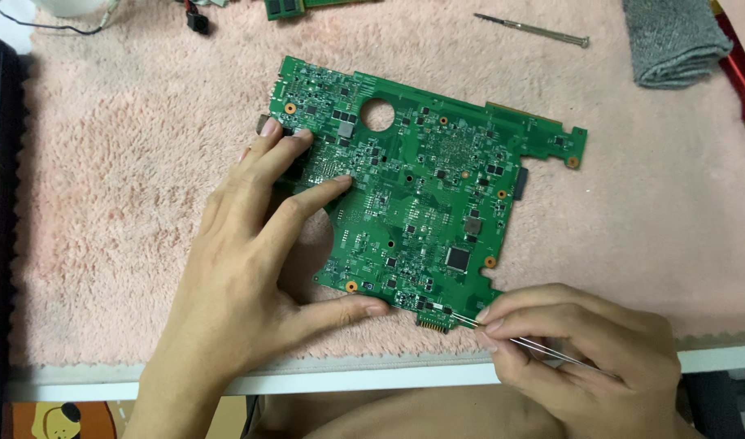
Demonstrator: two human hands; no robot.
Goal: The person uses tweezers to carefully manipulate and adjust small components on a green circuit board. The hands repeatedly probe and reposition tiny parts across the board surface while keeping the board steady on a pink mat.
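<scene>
The circuit board (413, 195) lies flat on a pink fluffy mat (128, 162), near the front edge of the white table (372, 375). The left hand (242, 268) spreads open over its left side, fingers pressing down on the board and thumb braced against its lower edge; it grips nothing. The right hand (584, 349) is pinched closed around thin metal tweezers (519, 341), whose tips touch the board's bottom edge beside a small gold connector (434, 323).

A slip of the sharp tips could scratch a trace or knock off one of the tiny soldered parts, and metal bridging two contacts could short them. The soft pile gives under pressure, so the board may rock if the left hand eases.

The board is thin, rigid and green, irregular in outline with a round hole, studded with small black chips. Further back lie a slim screwdriver (531, 30) and a folded grey cloth (669, 41).
</scene>
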